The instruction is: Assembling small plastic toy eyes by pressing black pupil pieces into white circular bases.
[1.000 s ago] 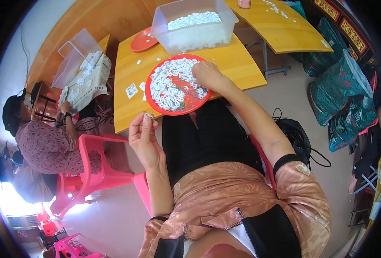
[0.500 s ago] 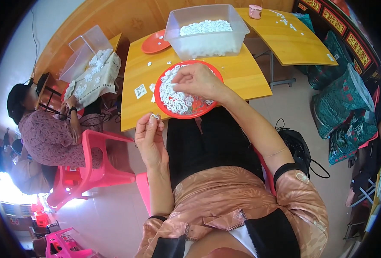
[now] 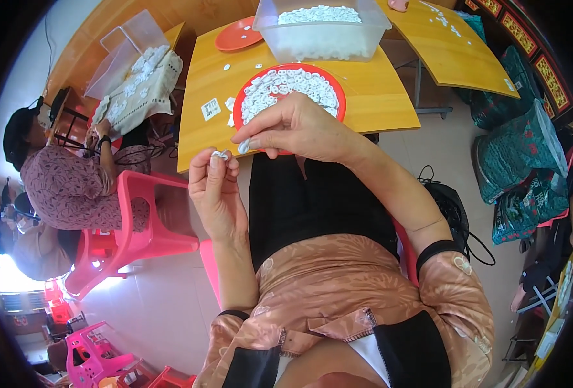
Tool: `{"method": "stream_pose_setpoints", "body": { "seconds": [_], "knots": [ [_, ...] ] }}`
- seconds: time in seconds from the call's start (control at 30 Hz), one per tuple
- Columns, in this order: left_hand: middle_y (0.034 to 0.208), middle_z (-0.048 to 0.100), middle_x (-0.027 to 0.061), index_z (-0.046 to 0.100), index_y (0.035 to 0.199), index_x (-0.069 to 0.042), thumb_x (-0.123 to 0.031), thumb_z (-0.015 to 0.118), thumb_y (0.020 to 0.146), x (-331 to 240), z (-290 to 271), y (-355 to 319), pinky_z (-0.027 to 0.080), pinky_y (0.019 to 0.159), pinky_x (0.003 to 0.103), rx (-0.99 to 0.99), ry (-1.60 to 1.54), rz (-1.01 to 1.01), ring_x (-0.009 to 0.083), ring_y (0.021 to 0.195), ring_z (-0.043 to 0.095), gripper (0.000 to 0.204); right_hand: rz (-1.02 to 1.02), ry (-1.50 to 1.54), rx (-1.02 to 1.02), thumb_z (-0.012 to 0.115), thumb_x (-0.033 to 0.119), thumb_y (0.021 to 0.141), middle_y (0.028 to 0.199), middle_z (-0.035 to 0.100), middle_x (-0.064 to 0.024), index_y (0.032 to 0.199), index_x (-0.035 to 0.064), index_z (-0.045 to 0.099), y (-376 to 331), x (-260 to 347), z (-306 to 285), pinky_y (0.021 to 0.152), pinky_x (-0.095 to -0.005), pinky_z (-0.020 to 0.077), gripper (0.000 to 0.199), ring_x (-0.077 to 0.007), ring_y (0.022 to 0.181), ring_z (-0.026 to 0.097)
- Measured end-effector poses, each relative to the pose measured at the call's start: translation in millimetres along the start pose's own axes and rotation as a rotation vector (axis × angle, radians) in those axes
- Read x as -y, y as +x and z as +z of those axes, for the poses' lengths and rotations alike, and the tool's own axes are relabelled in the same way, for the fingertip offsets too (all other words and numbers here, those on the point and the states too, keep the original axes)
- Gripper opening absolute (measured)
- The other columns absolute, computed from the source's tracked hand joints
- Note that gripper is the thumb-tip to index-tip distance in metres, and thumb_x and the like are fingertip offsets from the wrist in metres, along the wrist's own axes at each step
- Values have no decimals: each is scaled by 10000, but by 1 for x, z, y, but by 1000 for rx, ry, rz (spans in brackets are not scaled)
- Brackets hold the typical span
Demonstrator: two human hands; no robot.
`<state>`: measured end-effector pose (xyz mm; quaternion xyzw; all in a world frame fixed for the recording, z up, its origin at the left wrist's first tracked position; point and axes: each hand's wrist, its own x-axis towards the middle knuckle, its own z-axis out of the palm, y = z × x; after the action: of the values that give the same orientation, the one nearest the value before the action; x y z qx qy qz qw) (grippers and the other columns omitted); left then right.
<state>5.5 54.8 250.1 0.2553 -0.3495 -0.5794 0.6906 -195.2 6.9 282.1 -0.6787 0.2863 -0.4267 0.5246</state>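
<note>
My left hand (image 3: 218,191) is closed, pinching a small white oval plastic piece (image 3: 220,155) between thumb and fingertips, just off the table's near edge. Close to it on the right, my right hand (image 3: 299,129) holds a second small white piece (image 3: 244,147) between thumb and forefinger. A narrow gap separates the two pieces. Behind the right hand, a red round plate (image 3: 237,107) lies on the table, with many white oval ring-shaped pieces (image 3: 293,81) spread over it. My right hand and wrist cover the plate's near part.
A clear plastic bin (image 3: 325,48) full of white pieces stands behind the plate on the yellow table (image 3: 380,103). An orange-red dish (image 3: 238,39) sits at the back left. Another person (image 3: 83,187) works at the left, by a pink chair (image 3: 131,239). Green bags (image 3: 519,149) stand at the right.
My right hand has come from over the plate toward my left hand, with a white piece now visible in its pinch. The whole view has shifted slightly.
</note>
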Motion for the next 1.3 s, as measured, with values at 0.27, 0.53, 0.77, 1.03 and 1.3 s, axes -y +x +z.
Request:
{"method": "stream_pose_setpoints", "body": {
  "seconds": [0.27, 0.53, 0.77, 1.03, 1.3],
  "knots": [
    [986, 702, 96, 653, 1140, -7, -52, 673, 1001, 1, 3, -5, 540, 815, 279, -14, 69, 49, 167, 863, 672, 147, -50, -24, 25, 717, 10, 930, 861, 756, -43, 1113, 7, 783, -2, 7, 8, 607, -197, 504, 195, -56, 646, 631],
    [998, 721, 115, 644, 1142, -9, -46, 671, 1001, 9, 6, -6, 576, 842, 295, -21, 12, 19, 187, 882, 711, 148, -157, 41, -169, 728, 19, 931, 906, 760, -26, 1123, 11, 779, 0, -4, 13, 657, -188, 529, 200, -43, 719, 650],
    [1010, 730, 130, 642, 1151, -10, -53, 669, 1002, 13, 6, -4, 600, 867, 294, -76, -16, 4, 201, 891, 737, 157, -41, 64, -118, 694, 18, 954, 909, 756, -17, 1168, 18, 769, -3, 10, 16, 659, -186, 526, 227, -41, 689, 629],
    [995, 725, 127, 647, 1133, 2, -47, 679, 991, 13, 11, 4, 585, 852, 289, -68, 34, -5, 196, 894, 724, 153, 7, 185, -136, 686, 12, 964, 921, 747, -40, 1201, 0, 753, 6, 2, 11, 703, -196, 538, 247, -58, 754, 651],
    [983, 721, 125, 642, 1121, 22, -29, 668, 990, 13, 14, 12, 590, 814, 272, -99, 157, 33, 181, 870, 726, 142, 58, 303, -167, 686, 10, 964, 1019, 758, -68, 1204, -15, 743, 11, 2, 9, 768, -217, 557, 248, -82, 858, 681]
  ]
}}
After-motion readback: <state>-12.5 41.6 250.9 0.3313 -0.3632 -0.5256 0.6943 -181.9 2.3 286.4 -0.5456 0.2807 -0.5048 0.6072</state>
